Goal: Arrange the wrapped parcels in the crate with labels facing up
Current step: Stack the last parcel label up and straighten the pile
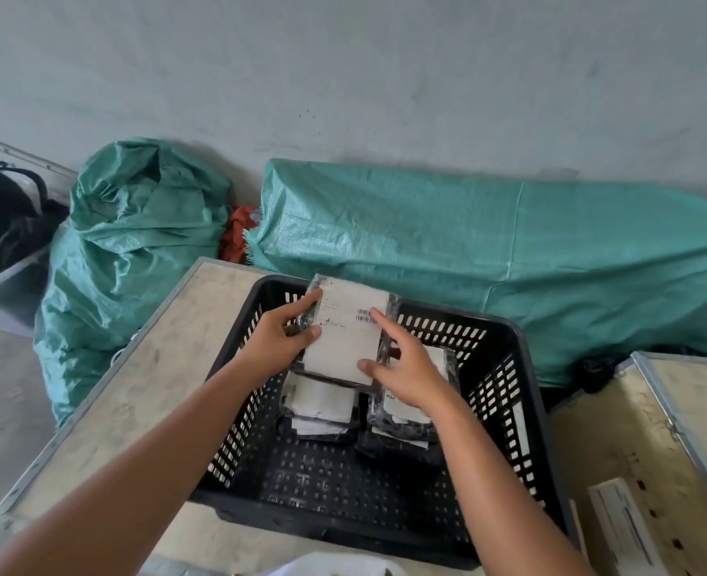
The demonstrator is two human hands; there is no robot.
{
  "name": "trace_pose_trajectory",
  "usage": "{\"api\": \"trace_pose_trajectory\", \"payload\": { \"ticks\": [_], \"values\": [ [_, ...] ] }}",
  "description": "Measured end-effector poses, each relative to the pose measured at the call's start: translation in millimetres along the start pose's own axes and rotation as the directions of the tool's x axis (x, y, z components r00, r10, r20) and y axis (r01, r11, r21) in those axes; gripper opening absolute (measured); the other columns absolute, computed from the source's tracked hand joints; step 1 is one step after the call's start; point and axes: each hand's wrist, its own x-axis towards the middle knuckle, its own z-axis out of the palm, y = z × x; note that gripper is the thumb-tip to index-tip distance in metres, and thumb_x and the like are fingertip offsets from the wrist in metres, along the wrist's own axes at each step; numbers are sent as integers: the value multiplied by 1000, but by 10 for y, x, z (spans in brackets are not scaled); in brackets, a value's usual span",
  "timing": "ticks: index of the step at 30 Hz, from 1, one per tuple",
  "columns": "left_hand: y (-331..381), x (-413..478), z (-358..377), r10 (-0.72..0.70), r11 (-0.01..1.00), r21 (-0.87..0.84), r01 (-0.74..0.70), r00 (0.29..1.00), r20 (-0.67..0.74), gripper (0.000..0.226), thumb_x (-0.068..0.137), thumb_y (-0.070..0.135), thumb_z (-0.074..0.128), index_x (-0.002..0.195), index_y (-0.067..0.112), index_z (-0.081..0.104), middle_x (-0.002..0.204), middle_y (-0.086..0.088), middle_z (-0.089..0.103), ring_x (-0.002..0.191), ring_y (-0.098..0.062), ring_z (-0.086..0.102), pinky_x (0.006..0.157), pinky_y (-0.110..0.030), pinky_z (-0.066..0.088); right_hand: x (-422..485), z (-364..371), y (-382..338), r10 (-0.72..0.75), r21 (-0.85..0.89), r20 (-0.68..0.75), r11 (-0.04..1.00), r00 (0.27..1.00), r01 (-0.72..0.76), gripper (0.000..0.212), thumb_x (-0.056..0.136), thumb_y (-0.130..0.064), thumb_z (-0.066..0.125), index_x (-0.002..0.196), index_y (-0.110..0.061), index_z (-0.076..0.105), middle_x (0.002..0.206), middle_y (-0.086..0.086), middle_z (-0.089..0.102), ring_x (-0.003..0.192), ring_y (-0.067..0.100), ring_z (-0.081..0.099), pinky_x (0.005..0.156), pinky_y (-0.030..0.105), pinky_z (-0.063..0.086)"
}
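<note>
A black perforated plastic crate [505, 413] stands on a wooden-topped table [144, 367]. Both hands hold one wrapped parcel [349, 330] above the crate's far half, its white label with a barcode facing up. My left hand [279, 338] grips the parcel's left edge. My right hand [401, 363] holds its right side, thumb on the near corner. Below it, several black-wrapped parcels lie in the crate in two stacks, a left stack [320, 403] and a right stack [406, 426], white labels up. The crate's near floor is bare.
Two green woven sacks lie behind the table, a bulging sack [136, 243] at the left and a long flat sack [489, 251] across the back. A wooden case [651, 451] with metal edging stands at the right. A black bag [3, 226] sits far left.
</note>
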Motion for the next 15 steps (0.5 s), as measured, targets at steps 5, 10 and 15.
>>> {"api": "trace_pose_trajectory", "payload": {
  "ticks": [5, 10, 15],
  "values": [
    [-412, 73, 74, -16, 974, 224, 14, 1000, 7, 72, 93, -3, 67, 144, 44, 47, 159, 6, 41, 146, -10, 36, 96, -2, 40, 110, 403, 239, 41, 42, -14, 998, 999, -40, 115, 72, -23, 95, 161, -42, 25, 156, -16, 38, 142, 4, 34, 115, 26, 33],
    [-658, 46, 48, -47, 937, 347, 42, 999, 6, 76, 96, -2, 60, 155, 38, 34, 158, 19, 28, 148, -2, 23, 111, -11, 24, 205, 636, 294, 93, -132, -50, 986, 994, -99, 118, 76, -23, 92, 163, -42, 15, 172, 9, 0, 159, 26, 6, 123, 33, 15],
    [-820, 28, 22, -115, 904, 419, 92, 993, 29, 78, 98, -1, 58, 159, 34, 25, 164, 15, 17, 149, -8, 20, 108, -7, 22, 277, 728, 315, 210, -260, 4, 944, 978, -201, 117, 80, -26, 89, 165, -34, 8, 168, 16, -27, 159, 37, -6, 124, 40, 7]
  ]
}}
